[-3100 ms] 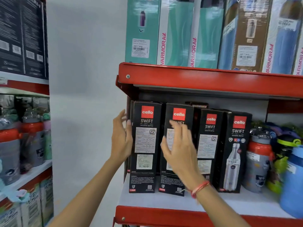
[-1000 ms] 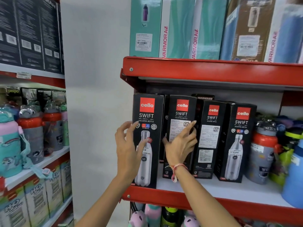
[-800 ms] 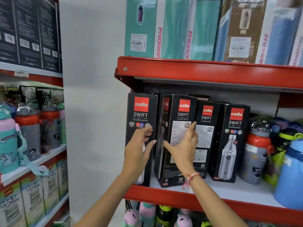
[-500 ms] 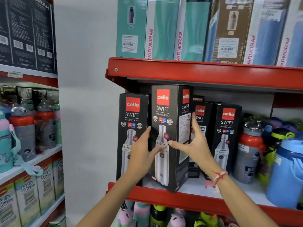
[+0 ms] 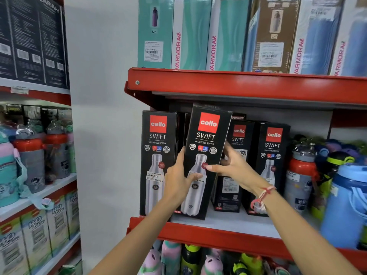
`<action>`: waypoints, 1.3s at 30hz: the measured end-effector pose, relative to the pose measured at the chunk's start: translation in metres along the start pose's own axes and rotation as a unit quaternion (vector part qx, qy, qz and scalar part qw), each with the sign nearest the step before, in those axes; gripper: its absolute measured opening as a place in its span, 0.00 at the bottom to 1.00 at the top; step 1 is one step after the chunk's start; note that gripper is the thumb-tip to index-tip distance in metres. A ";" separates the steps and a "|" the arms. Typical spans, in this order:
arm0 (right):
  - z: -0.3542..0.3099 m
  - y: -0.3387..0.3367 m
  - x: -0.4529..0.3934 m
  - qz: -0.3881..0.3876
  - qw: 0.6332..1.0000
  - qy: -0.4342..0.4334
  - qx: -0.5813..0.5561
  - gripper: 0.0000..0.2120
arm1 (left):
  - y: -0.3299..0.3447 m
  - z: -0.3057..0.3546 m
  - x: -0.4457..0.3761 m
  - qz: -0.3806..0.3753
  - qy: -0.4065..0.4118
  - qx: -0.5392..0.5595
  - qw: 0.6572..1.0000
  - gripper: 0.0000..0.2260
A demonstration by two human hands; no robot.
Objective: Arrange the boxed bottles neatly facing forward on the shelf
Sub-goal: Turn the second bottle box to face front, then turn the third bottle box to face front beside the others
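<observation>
Your left hand [image 5: 178, 181] is curling its fingers around the left edge of the second Cello box [image 5: 202, 161], thumb pressing flat on its front, while your right hand [image 5: 232, 165] is clamping the right edge — fingers spread, thumb lying across the printed bottle. That box is tilting, top leaning right, front face forward, its base resting on the red shelf [image 5: 228, 237]. Just left of it the first Cello box [image 5: 156, 161] is standing upright, facing forward — two more are standing just right, set further back.
</observation>
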State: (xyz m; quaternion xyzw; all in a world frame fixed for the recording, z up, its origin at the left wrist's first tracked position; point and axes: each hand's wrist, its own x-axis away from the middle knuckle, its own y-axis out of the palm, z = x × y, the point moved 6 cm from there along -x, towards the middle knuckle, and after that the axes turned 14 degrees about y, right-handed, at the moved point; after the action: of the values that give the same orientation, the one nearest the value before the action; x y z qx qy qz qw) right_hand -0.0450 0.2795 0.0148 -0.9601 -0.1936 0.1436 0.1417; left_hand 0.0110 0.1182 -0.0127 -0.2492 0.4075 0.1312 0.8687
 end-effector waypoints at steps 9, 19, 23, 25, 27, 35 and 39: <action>0.013 0.010 -0.021 0.027 0.999 0.013 0.036 0.49 | 0.022 -0.026 -0.004 -0.006 -0.058 -0.021 0.998 0.35; 0.003 -0.018 0.012 0.429 0.887 -0.090 0.146 0.23 | 0.026 -0.018 -0.001 0.034 0.030 -0.080 0.996 0.46; 0.020 -0.026 0.008 0.503 0.824 0.028 0.257 0.44 | 0.026 0.003 0.001 0.037 0.164 -0.243 0.955 0.49; 0.032 -0.024 -0.001 0.475 0.829 0.113 0.272 0.53 | 0.024 0.013 -0.001 0.055 0.201 -0.281 0.937 0.40; 0.039 -0.021 -0.007 0.450 0.844 0.141 0.255 0.56 | 0.024 0.022 -0.001 0.061 0.226 -0.280 0.931 0.32; 0.044 -0.042 0.022 0.347 0.926 0.022 0.145 0.61 | 0.034 0.033 0.005 0.015 0.196 -0.135 0.971 0.17; 0.032 -0.078 0.038 0.242 0.967 -0.011 0.076 0.63 | 0.046 0.034 -0.001 -0.002 0.116 -0.048 0.992 0.23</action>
State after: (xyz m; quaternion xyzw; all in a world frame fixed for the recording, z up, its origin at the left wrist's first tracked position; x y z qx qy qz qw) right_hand -0.0476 0.3708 0.0026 -0.9632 0.0540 0.1985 0.1730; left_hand 0.0123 0.1747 -0.0084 -0.3049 0.4978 0.1190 0.8032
